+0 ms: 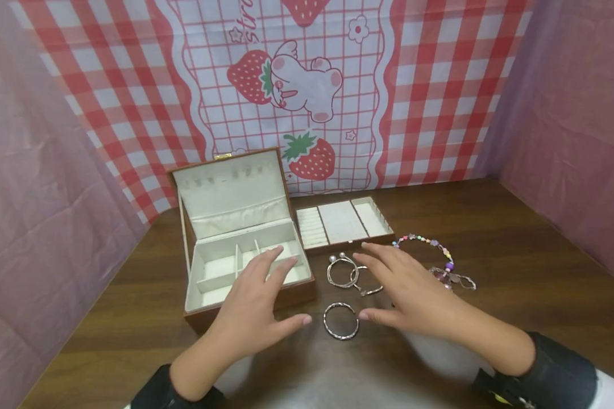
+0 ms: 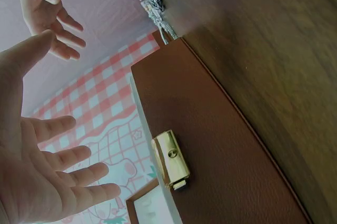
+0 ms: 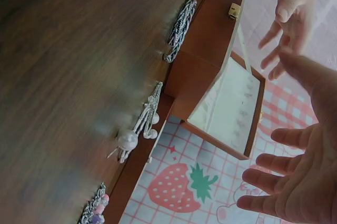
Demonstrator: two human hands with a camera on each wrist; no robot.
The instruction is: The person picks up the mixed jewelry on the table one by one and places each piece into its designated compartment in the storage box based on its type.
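Observation:
My left hand point(image 1: 253, 307) hovers with spread fingers over the front of a brown jewelry box point(image 1: 307, 288), whose lid point(image 1: 230, 193) stands raised. My right hand point(image 1: 414, 287), fingers also spread, is held above the bracelets on the table. Between the hands lies a twisted silver bangle point(image 1: 340, 338). Behind it are a silver bracelet with pearl-like beads point(image 1: 329, 275) and another thin silver bracelet point(image 1: 370, 292), partly covered by the right hand. In the left wrist view the box's gold clasp point(image 2: 171, 155) shows on its front. Neither hand holds anything.
A divided tray point(image 1: 343, 221) with ring rolls sits behind the bracelets, beside the box. To the right lie a colorful beaded bracelet point(image 1: 442, 249) and a silver chain bracelet point(image 1: 468, 281). A red checked strawberry cloth point(image 1: 430, 102) hangs behind the wooden table point(image 1: 532, 244).

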